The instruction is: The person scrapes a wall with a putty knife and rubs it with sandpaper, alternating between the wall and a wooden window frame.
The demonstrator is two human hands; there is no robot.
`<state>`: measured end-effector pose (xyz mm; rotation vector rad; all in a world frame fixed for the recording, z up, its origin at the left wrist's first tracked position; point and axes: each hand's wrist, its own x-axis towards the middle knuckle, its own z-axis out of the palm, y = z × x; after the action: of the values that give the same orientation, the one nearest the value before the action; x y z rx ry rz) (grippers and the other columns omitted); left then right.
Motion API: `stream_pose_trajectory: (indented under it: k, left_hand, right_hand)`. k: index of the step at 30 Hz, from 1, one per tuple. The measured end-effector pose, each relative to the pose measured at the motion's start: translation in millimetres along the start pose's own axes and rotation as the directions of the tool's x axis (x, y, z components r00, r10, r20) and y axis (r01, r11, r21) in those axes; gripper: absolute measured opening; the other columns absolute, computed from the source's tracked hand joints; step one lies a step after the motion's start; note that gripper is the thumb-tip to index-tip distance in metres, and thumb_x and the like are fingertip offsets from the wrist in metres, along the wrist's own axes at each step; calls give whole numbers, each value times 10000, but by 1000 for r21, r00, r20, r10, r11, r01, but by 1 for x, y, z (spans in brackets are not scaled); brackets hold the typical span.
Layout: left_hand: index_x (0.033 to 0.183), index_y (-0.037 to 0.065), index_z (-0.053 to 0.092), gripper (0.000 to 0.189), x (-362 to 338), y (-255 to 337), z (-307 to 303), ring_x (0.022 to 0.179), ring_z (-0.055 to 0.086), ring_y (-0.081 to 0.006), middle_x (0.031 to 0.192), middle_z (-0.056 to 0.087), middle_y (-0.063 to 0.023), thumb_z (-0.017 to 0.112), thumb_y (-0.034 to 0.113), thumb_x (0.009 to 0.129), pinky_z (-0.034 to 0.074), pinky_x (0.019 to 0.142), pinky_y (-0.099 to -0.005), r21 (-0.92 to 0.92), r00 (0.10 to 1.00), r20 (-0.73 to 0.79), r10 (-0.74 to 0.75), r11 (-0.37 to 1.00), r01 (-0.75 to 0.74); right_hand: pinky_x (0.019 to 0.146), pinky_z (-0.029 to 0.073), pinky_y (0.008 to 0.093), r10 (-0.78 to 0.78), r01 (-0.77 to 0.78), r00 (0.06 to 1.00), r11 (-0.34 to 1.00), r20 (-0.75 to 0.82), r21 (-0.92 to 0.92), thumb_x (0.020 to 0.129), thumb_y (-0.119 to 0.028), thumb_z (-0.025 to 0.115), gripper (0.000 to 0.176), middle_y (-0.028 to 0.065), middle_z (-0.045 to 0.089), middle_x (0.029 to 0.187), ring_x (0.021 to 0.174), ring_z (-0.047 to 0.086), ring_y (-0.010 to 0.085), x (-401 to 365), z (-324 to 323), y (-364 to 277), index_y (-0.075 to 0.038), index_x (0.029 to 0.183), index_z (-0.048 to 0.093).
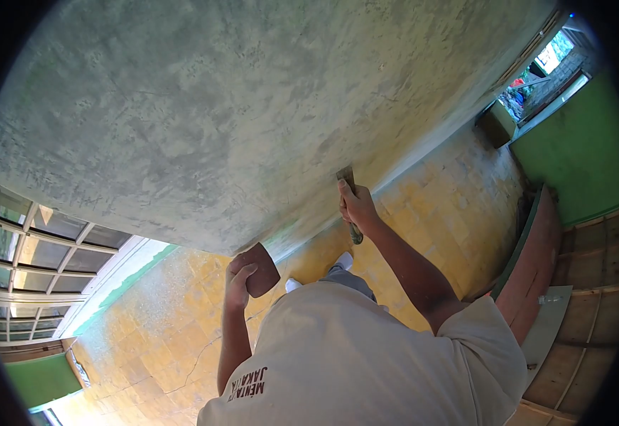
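My right hand (357, 206) is wrapped round the handle of a scraper (347, 175), whose flat blade lies at the grey, patchy wall (203, 121). The handle's end sticks out below my fist. Farther left and lower, my left hand (238, 279) grips a reddish-brown flat piece (262, 271) with a curved edge, which may be sandpaper or a pad. Its upper edge is close to the wall's lower part; whether it touches cannot be made out.
Yellow tiles (146, 326) cover the floor. A white-framed glass window (53, 248) is at the left. At the right stand a green wall (579, 149), a leaning reddish board (536, 266) and a wooden frame (593, 312). An opening (554, 53) shows at the upper right.
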<state>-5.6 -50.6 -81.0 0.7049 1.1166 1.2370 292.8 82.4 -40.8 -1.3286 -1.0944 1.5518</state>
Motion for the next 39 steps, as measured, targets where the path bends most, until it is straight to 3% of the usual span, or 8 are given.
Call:
stream_pose_trajectory:
  k: [6,9,12,17,24,27,29,39]
  left_hand:
    - [953,-30,639,238,-2,4,7,863,577,-139,896,618,-49,587,97,759,445,788,-265,-22,1000,-13,23,1000,-23]
    - [937,-28,636,224,-2,3,7,859,576,-137,891,617,-48,587,96,756,444,786,-263,-20,1000,-12,16,1000,-16]
    - [940,-29,635,229,-5,-3,3,858,577,-139,896,620,-51,588,94,753,446,788,-264,8,1000,1,20,1000,-20]
    - [934,-28,637,228,-7,-3,7,856,580,-144,892,621,-53,587,94,748,447,796,-267,-38,1000,-3,9,999,-9]
    - [937,-45,638,232,-11,-5,5,889,584,-168,930,620,-76,568,77,753,446,818,-275,-16,1000,13,11,1000,-11]
    - [939,-47,639,233,-9,-8,4,894,586,-170,939,621,-79,560,75,758,449,816,-275,-30,999,3,35,999,-35]
    - [936,-45,639,228,-10,-8,5,892,587,-168,936,621,-78,556,75,760,451,812,-273,-36,998,-6,61,997,-61]
    - [978,-36,616,252,-25,-14,5,829,589,-148,883,622,-59,562,82,761,462,759,-264,-62,999,-38,31,998,-33]
  right_hand:
    - [337,283,276,101,-103,994,994,-36,-48,926,-471,541,519,-11,378,430,322,340,90,-19,-13,41,-96,586,424]
    - [352,305,288,75,-81,996,982,-45,-168,941,-472,511,513,-4,373,432,325,357,102,-8,-9,32,-87,607,444]
    - [352,310,287,-61,61,998,998,-9,-14,930,-485,523,526,-3,379,425,328,371,108,2,4,-8,-95,589,436]
    - [352,313,285,72,-79,994,992,-78,-98,928,-485,528,509,-1,383,429,327,362,104,-24,-9,22,-91,619,437]
    - [348,314,292,-111,112,993,994,-27,20,926,-491,525,524,2,384,417,323,368,111,-7,14,-33,-98,592,432]
    - [352,315,293,-68,68,998,997,-11,-45,925,-492,527,527,4,385,418,325,370,112,-26,6,-13,-97,589,431]
    - [355,318,292,137,-139,990,988,-29,-64,928,-487,524,521,3,381,418,325,368,110,-32,-4,13,-100,591,430]
    - [348,307,279,41,-40,999,998,27,-51,929,-495,518,538,3,386,423,322,362,105,-34,10,-10,-98,576,431]
